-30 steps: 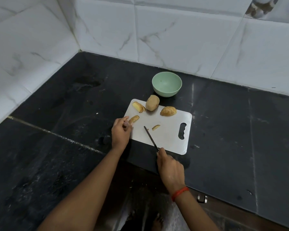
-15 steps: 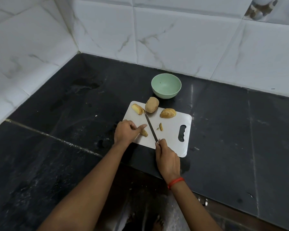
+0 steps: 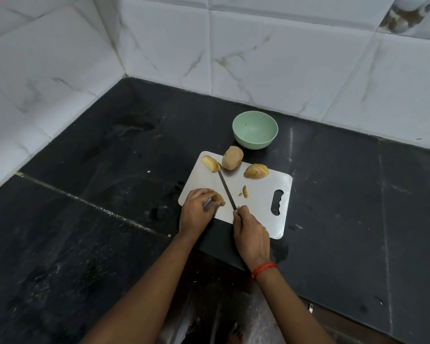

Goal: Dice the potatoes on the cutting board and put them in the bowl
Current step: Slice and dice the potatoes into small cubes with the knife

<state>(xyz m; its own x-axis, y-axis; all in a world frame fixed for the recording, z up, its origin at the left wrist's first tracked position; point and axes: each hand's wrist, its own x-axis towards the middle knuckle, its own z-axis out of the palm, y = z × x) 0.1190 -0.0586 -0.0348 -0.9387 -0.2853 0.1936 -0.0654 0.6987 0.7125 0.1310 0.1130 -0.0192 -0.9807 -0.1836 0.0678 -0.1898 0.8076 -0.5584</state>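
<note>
Pinning a cut potato piece (image 3: 219, 199) under curled fingers of left hand (image 3: 196, 207), at near-left part of white cutting board (image 3: 258, 209). Gripping knife (image 3: 226, 188) by its handle in right hand (image 3: 251, 234), just right of that piece, blade pointing away, tip just beside a potato wedge (image 3: 211, 163) at far-left corner. Whole potato (image 3: 232, 157) next to the wedge on far edge, potato half (image 3: 256, 171) to its right, small slivers (image 3: 245, 191) mid-board right of blade. Green bowl (image 3: 255, 142) on dark tabletop (image 3: 109, 219) beyond board, well apart from both hands. Red thread (image 3: 263, 269) on right wrist.
</note>
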